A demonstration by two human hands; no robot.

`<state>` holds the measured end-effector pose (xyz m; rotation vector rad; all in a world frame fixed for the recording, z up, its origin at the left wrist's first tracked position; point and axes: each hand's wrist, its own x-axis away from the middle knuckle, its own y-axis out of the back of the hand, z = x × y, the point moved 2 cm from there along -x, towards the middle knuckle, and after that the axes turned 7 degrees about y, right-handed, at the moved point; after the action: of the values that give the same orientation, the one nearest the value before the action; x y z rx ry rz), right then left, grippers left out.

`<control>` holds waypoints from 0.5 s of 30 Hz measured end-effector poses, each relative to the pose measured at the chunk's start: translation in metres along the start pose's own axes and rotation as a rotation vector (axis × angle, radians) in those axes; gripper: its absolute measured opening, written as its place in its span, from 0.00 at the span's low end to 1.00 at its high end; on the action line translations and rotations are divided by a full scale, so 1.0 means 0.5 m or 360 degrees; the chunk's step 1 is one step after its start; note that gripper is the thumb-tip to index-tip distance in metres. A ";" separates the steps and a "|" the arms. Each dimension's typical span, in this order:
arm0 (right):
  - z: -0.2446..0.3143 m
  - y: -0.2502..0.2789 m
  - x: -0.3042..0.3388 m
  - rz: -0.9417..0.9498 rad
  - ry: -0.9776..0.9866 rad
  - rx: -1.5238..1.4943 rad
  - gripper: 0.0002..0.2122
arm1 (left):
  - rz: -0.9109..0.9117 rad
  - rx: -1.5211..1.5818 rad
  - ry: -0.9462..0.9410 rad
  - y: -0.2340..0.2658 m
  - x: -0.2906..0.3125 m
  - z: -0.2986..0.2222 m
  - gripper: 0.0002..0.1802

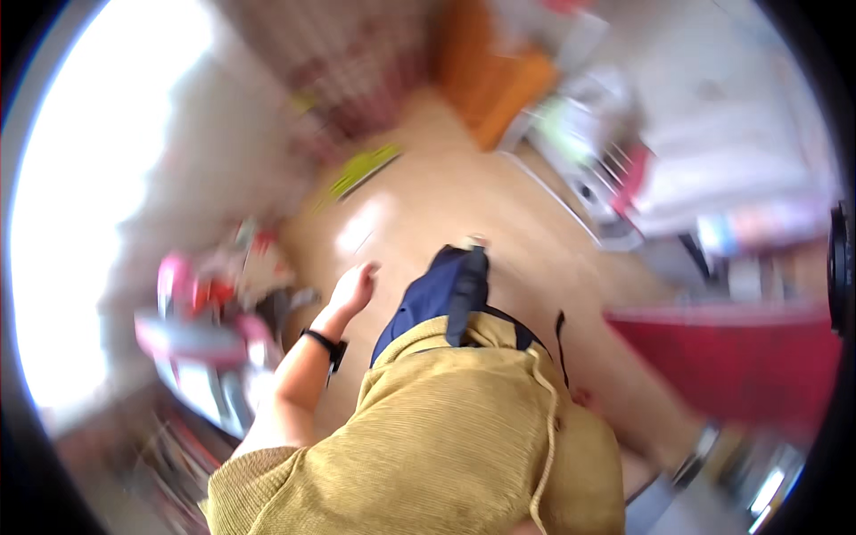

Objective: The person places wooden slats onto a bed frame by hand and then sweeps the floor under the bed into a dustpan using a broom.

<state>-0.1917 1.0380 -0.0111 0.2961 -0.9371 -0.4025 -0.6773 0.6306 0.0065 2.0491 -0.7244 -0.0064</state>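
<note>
My left hand point(355, 289) hangs over the floor to the left of my body, with a black watch point(335, 349) on its wrist. Its fingers look loosely curled, and nothing shows in them, though motion softens their outline. Of my right hand point(584, 399) only a small patch of skin appears beside the mustard shirt point(446, 428); the shirt hides the rest, fingers included. A dark strap point(465, 299) lies over my navy trousers point(415, 299). No object touches the left hand; the nearest is a blurred pile of red and pale things point(263, 267).
Smooth tan floor point(455, 187) stretches ahead. A yellow-green flat item point(364, 171) lies on it, near an orange panel point(495, 80). A white-framed rack point(580, 205) and a bed-like pale surface point(731, 152) are at right, above a red box-like piece point(731, 357). Pink-and-grey furniture point(201, 343) stands left.
</note>
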 end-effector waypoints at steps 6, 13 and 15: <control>0.085 -0.004 -0.260 0.0532 0.0024 0.0472 0.07 | -0.0562 0.0304 0.0461 0.045 0.399 0.014 0.11; 0.398 -0.215 -0.409 0.0905 0.0424 0.0877 0.06 | -0.0887 0.0112 0.2038 -0.195 1.062 -0.056 0.15; 0.561 -0.345 -0.377 0.0880 0.0549 0.0613 0.08 | 0.0924 0.0822 0.2281 -0.471 1.218 -0.161 0.33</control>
<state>-0.5575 0.9510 -0.0605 0.4240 -0.7120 0.3355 -0.0368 0.4841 0.0334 1.5929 -0.3196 1.8978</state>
